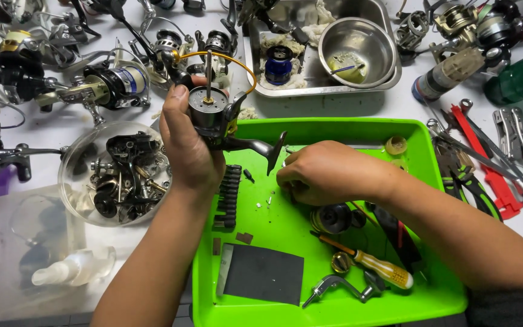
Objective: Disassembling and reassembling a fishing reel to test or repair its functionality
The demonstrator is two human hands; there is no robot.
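My left hand (187,145) grips a black spinning fishing reel body (213,115) with a gold bail wire, held upright over the left edge of a bright green tray (346,303). The reel's spool is off, so its bare shaft points up. My right hand (328,172) rests palm down on the tray floor, fingertips pinched at something small that I cannot make out. By that hand lie a black spool (332,218), a yellow-handled screwdriver (376,266), a grey crank handle (340,287), a black bit strip (230,197) and a dark flat pad (263,274).
A clear bowl of reel parts (116,172) sits left of the tray. Several other reels (92,85) crowd the back left. A steel tray (310,91) holds a steel bowl (358,42) and a blue spool (278,63). Pliers and red tools (485,163) lie right. A clear squeeze bottle (74,269) sits front left.
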